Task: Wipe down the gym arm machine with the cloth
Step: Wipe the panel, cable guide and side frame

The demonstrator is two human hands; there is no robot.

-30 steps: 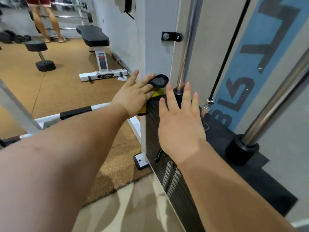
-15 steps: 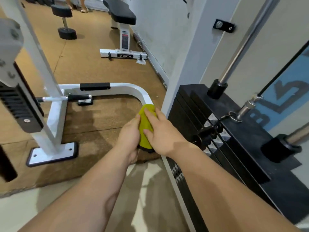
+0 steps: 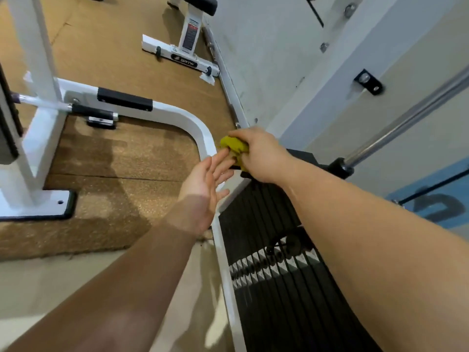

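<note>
Head view: a white frame tube curves just left of the right grip, the black weight stack lies beneath it, and a chrome guide rod is to its right. The right grip clutches the bunched yellow cloth. The left grip is wide, its fingertips just beside the cloth.

Two hands, one cloth, one weight stack, one bench

- A white-framed bench with a black pad is set on the brown floor mat.
- A blue lettered panel is seen at right.
</note>
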